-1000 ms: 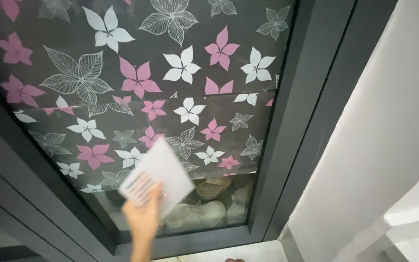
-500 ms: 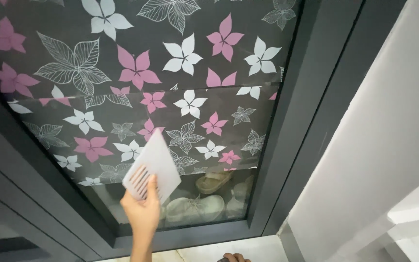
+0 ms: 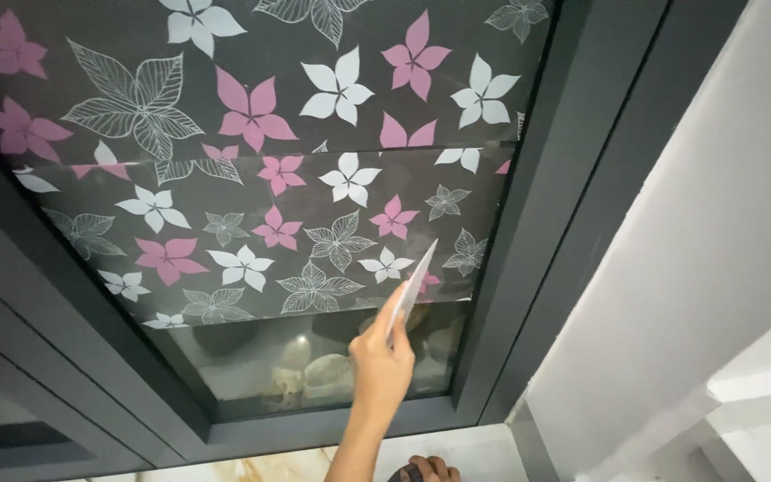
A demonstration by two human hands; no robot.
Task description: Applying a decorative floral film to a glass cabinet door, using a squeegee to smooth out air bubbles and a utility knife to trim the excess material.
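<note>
Gripping white card (image 3: 414, 284) in right hand (image 3: 384, 361) at lower-center film (image 3: 314, 232) edge; risking creasing; left hand unseen.

The right hand (image 3: 384, 357) slid toward three o'clock along the lower edge of the flowered film (image 3: 252, 178), and the white card (image 3: 412, 287) it held turned from broad face to thin edge-on.
</note>
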